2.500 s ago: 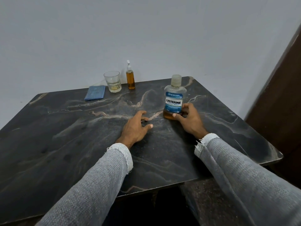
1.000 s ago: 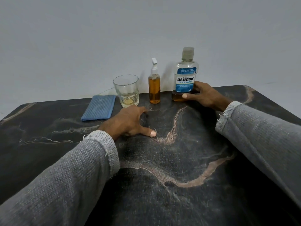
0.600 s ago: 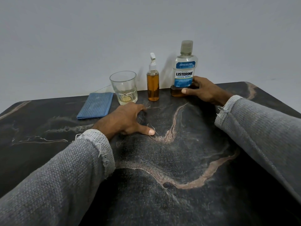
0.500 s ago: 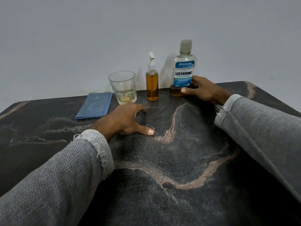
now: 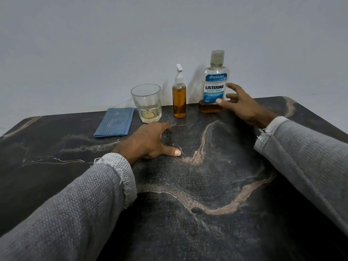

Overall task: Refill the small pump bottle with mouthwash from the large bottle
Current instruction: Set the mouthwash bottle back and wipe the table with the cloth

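Black marble with tan veins makes up the table [image 5: 207, 213], and nearest on it the left hand [image 5: 148, 142] rests flat, fingers loosely spread, holding nothing. Farther back the right hand [image 5: 239, 104] is splayed beside the large clear mouthwash bottle with the blue label [image 5: 214, 85], thumb at its base, not gripping. The small amber pump bottle with a white nozzle [image 5: 179, 97] stands just left of it, then a clear glass tumbler [image 5: 147, 102] and a folded blue cloth [image 5: 114, 122]. Both bottles remain capped; unscrewing the pump first, steadying its body, seems wise.
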The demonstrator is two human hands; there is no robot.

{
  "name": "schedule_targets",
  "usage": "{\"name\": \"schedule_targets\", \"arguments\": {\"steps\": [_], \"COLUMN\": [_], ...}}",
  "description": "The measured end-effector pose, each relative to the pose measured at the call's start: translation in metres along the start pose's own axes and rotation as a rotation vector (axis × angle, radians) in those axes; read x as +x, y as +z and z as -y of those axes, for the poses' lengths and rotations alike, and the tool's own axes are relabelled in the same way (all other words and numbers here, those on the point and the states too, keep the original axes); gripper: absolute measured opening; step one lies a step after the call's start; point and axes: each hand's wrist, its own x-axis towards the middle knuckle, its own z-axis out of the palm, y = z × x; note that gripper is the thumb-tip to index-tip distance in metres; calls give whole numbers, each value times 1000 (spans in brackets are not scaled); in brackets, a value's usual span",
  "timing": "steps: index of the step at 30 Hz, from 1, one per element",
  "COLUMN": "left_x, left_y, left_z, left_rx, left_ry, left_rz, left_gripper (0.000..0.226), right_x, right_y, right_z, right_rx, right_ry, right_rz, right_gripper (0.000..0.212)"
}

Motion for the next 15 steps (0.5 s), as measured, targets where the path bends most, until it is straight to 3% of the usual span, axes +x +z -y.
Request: {"name": "schedule_targets", "arguments": {"steps": [5,9,11,15], "left_x": [-21,-47,-59,-79], "left_y": [7,3,-2,-14], "left_z": [7,33,50,87], "left_rx": [-129,-148,-129,-68], "left_ry": [-16,-67,-114,-220], "left_rz": [-71,-181,-193,-234], "left_gripper": [67,57,53,57], "right_x": [-36,-71,-84,-89], "right_y": [16,55,83,148], "right_z": [11,32,50,88], "right_rx": [101,-41,-204,-545], "right_ry": [42,-141,-274,-545], "right_rz": [-122,-227,-154,161], "right_gripper": [63,36,27,17]}}
